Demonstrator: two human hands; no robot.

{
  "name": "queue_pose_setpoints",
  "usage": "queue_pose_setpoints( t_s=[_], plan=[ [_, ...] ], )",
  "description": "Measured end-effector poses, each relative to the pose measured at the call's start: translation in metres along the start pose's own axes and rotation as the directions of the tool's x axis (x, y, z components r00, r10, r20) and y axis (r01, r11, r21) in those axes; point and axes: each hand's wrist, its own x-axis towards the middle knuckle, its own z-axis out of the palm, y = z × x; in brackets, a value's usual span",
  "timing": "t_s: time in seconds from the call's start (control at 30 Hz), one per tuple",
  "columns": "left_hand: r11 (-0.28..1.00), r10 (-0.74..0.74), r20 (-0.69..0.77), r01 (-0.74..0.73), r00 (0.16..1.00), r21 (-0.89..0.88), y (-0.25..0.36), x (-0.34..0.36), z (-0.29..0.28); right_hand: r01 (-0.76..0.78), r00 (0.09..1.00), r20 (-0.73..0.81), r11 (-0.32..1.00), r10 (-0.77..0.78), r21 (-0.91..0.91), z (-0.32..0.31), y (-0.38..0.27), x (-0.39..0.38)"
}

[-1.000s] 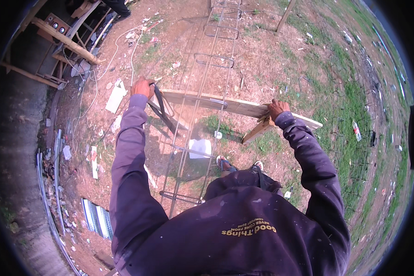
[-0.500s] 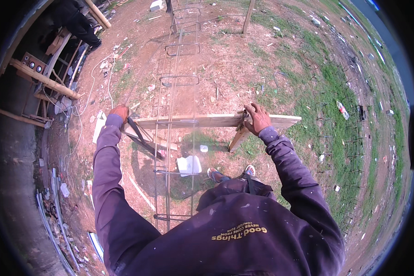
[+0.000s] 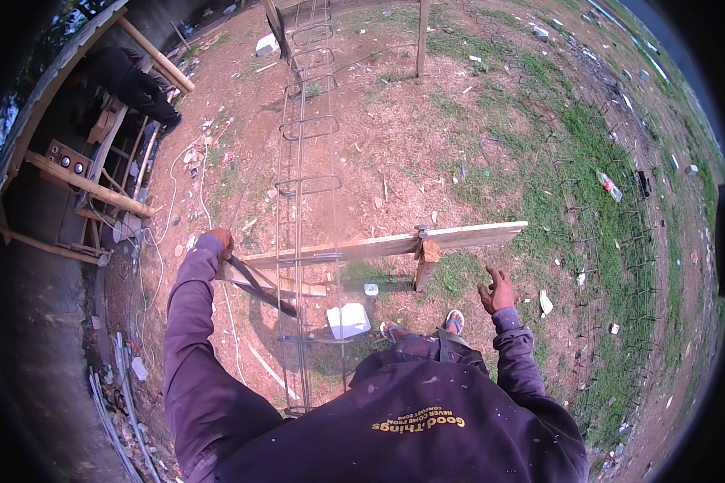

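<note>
My left hand (image 3: 219, 238) is closed round the upper end of a long dark bar (image 3: 259, 285), which slants down toward the ground; its exact kind I cannot make out. It is beside the left end of a wooden plank (image 3: 475, 235) held up by a short wooden post (image 3: 427, 266). Across this plank lies a long rebar cage (image 3: 298, 193) with bent stirrups, running away from me. My right hand (image 3: 498, 295) hangs free below the plank's right part, fingers apart and slightly curled, with nothing in it.
A white container (image 3: 348, 320) lies on the ground near my feet. Further rebar lengths with stirrups (image 3: 592, 266) lie in the grass at right. At left are a bamboo-framed shelter (image 3: 89, 187), white cable, metal pipes (image 3: 125, 386) and a person (image 3: 133, 84) in dark clothes.
My right hand has let go of the plank near its post and drawn back toward me. My left hand keeps hold of the dark bar. The whole view has shifted slightly.
</note>
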Motion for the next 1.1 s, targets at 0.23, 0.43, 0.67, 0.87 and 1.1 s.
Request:
queue_pose_setpoints(
  t_s=[0.23,0.43,0.67,0.87,1.1],
  plan=[
    [0.98,0.161,-0.165,-0.177,0.973,-0.087,-0.026,-0.003,0.008,-0.139,0.965,0.207,0.983,0.162,-0.12,0.036,0.055,-0.047],
    [0.981,0.104,-0.447,-0.165,0.888,-0.1,-0.02,-0.032,0.012,-0.156,0.852,0.466,0.966,0.238,-0.207,0.076,0.083,-0.062],
    [0.718,-0.084,-0.338,-0.178,0.937,-0.672,-0.012,-0.037,0.038,-0.141,0.834,0.514,0.979,0.198,-0.147,0.089,0.108,-0.044],
    [0.641,-0.226,-0.674,-0.413,0.704,-0.647,-0.106,-0.062,-0.002,-0.115,0.813,0.548,0.978,0.195,-0.176,0.062,0.128,-0.04],
    [0.777,-0.576,-0.772,-0.474,-0.27,-0.414,-0.133,-0.276,-0.191,-0.158,0.879,0.453,0.987,0.149,-0.018,-0.015,0.12,-0.02]
  ],
)
